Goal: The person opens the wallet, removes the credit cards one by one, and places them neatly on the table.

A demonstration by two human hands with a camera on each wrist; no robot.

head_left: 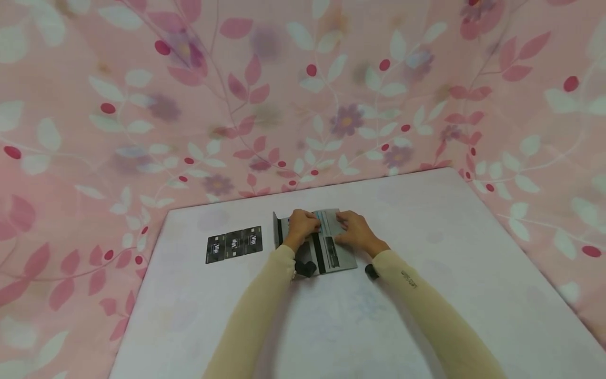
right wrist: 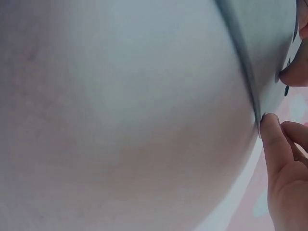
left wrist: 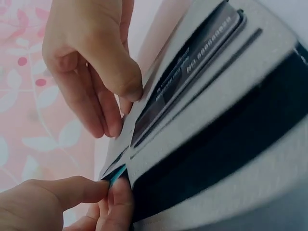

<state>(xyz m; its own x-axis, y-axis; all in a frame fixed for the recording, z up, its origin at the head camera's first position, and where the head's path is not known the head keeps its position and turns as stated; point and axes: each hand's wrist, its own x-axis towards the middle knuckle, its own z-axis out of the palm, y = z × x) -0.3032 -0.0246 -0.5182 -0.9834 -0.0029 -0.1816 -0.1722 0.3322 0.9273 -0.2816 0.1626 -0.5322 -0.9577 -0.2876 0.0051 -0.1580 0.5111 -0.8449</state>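
A person in pale sleeves (head_left: 258, 305) bends both hands to an unfolded grey wallet (head_left: 347, 258) on a white table (head_left: 379, 321), against a pink floral backdrop (head_left: 303, 95). The left hand (head_left: 302, 231) pinches at the wallet, thumb and finger pressed together where a teal sliver (left wrist: 117, 174) peeks from a dark edge; whether that sliver is a card or lining, I cannot tell from where I stand. The right hand (head_left: 356, 231) works opposite, over the wallet's right panel, its thumb and fingers spread apart, the thumb at the panel's surface; how firmly it presses, if at all, does not show. One dark numbered card (left wrist: 178, 77) already sits in a slot of that panel, so part of the filling looks done. Three black Vip cards (head_left: 234, 243) lie in a row on the table, just left of the wallet and untouched by either hand. The work appears to be midway: one pocket filled, another being handled, and, if the trio belongs inside too, all three left to go in. What the pockets beneath the hands contain is hidden.
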